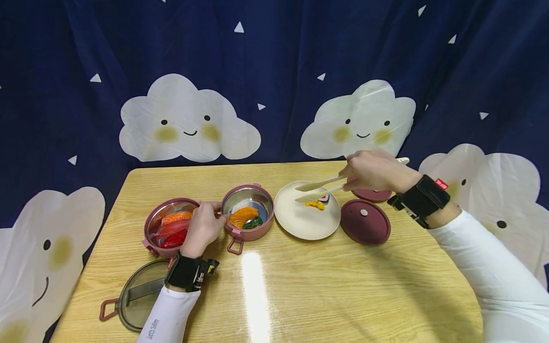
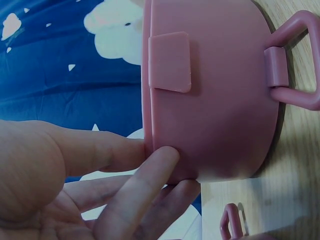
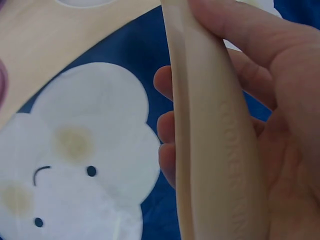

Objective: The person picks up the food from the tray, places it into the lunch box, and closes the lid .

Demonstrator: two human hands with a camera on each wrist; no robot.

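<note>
Nearest me on the wooden surface (image 1: 300, 286) lies a glass lid (image 1: 139, 295) with a pink tab, off its container. Just beyond it my left hand (image 1: 201, 228) sits between the two pink bowls, fingers (image 2: 135, 195) curled against the wall of the right bowl (image 1: 249, 212), steadying it; the wrist view shows the fingertips pressed to the pink side below its clasp. That bowl already holds an orange piece and a green one, and the left bowl (image 1: 169, 226) carries orange and red slices, so I judge the loading well along. Further right, the cream plate (image 1: 306, 219) still has a yellow piece (image 1: 315, 205) and a small dark-and-red bit, which look like what is left to move. My right hand (image 1: 373, 171) hangs over the plate's far edge, wrist raised, fingers wrapped round the cream tongs (image 1: 319, 188), tips apart just above the yellow piece; whether they touch it I cannot tell. Two maroon lids (image 1: 364, 221) lie beyond the plate.
</note>
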